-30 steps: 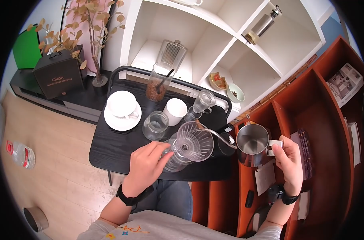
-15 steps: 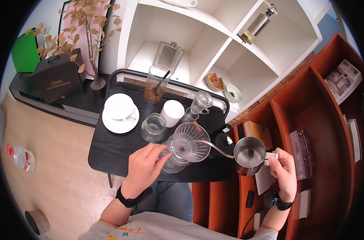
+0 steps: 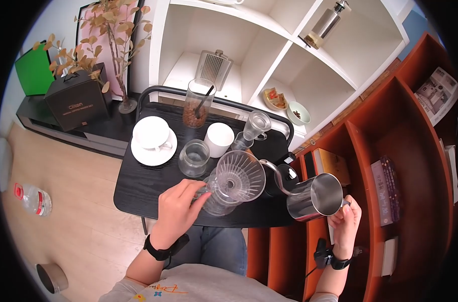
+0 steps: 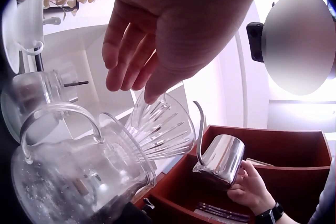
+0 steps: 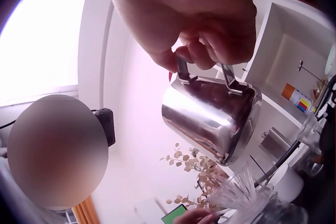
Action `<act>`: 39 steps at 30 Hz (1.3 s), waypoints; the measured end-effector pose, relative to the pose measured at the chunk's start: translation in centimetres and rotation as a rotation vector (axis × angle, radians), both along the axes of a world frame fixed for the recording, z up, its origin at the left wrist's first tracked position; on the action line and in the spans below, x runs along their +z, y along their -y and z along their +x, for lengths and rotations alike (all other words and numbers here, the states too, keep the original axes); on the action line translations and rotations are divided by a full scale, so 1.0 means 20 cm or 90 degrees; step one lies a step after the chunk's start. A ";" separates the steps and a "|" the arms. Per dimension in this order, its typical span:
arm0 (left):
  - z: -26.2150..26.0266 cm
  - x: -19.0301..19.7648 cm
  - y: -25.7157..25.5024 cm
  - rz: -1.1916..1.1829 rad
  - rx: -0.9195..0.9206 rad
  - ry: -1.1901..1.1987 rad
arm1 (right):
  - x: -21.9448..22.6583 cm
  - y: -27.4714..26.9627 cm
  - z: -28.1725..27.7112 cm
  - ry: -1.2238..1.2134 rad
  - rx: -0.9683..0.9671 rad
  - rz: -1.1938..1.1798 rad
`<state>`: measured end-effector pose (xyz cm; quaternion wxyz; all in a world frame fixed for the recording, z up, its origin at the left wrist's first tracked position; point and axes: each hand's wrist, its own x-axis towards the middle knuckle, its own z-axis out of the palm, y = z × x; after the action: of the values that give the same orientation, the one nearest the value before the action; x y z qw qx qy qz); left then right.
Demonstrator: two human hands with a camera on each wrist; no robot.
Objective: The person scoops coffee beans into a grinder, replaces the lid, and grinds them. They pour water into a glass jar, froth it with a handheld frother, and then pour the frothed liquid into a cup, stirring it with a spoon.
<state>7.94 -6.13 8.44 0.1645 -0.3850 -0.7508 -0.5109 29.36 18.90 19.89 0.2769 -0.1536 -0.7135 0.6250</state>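
My left hand [image 3: 181, 206] pinches the handle side of a clear ribbed glass coffee dripper [image 3: 244, 173]; the fingertips partly hide the grip. Below the dripper is a glass server [image 4: 73, 171] with a looped handle, largely hidden under it in the head view. On the right, my right hand [image 3: 345, 216] holds a shiny steel gooseneck pitcher [image 3: 309, 199] by its handle. The pitcher leans with its open mouth to the right. Its thin spout [image 3: 276, 176] curves up, the tip right at the dripper's right rim in the head view.
On the black table [image 3: 148, 194] stand a white cup on a saucer [image 3: 138, 153], a glass jar [image 3: 193, 160], a white mug [image 3: 220, 138], a tall glass of coffee beans [image 3: 194, 110] and small glassware [image 3: 256, 126]. White shelves [image 3: 259, 60] rise behind; a red-brown bookcase [image 3: 415, 166] flanks the right.
The pitcher has turned so its mouth faces further right, and its spout tip has shifted from over the dripper's inside to its right rim. The left hand stays at the dripper.
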 end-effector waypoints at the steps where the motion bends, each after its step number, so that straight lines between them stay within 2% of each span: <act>1: 0.00 0.00 0.00 -0.006 0.005 0.002 | -0.01 0.00 0.00 0.000 0.001 -0.003; 9: 0.03 -0.10 0.05 -0.032 0.006 0.027 | -0.03 -0.08 0.03 -0.042 -0.068 -0.078; 13: 0.04 -0.20 0.09 -0.046 0.046 0.016 | 0.01 -0.17 0.09 -0.144 -0.265 -0.043; 17: 0.02 -0.32 0.13 -0.066 0.089 0.003 | 0.06 -0.34 0.19 -0.245 -0.341 -0.014; 20: 0.00 -0.41 0.13 -0.072 0.098 -0.030 | 0.09 -0.41 0.17 -0.200 -0.388 0.052; 22: 0.00 -0.44 0.13 -0.077 0.096 -0.059 | 0.07 -0.47 0.11 -0.164 -0.375 0.051; 27: -0.02 -0.49 0.12 -0.061 0.103 -0.079 | -0.13 -0.66 -0.06 -0.110 -0.330 0.024; 32: -0.02 -0.48 0.11 -0.079 0.118 -0.064 | -0.44 -0.86 -0.27 -0.063 -0.313 0.013; 34: 0.00 -0.43 0.08 -0.139 0.133 -0.084 | -0.56 -0.89 -0.37 -0.046 -0.312 -0.006; 36: 0.00 -0.44 0.09 -0.163 0.132 -0.059 | -0.66 -0.90 -0.46 -0.079 -0.244 -0.070; 38: 0.00 -0.44 0.09 -0.163 0.142 -0.053 | -0.75 -0.93 -0.54 -0.056 -0.227 -0.110; 39: 0.00 -0.44 0.09 -0.167 0.136 -0.046 | -0.78 -0.95 -0.57 -0.052 -0.174 -0.111</act>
<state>7.94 -7.97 -0.41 0.1934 -0.3393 -0.8413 -0.3737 17.92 37.86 4.27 0.3736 -0.2470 -0.6171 0.6470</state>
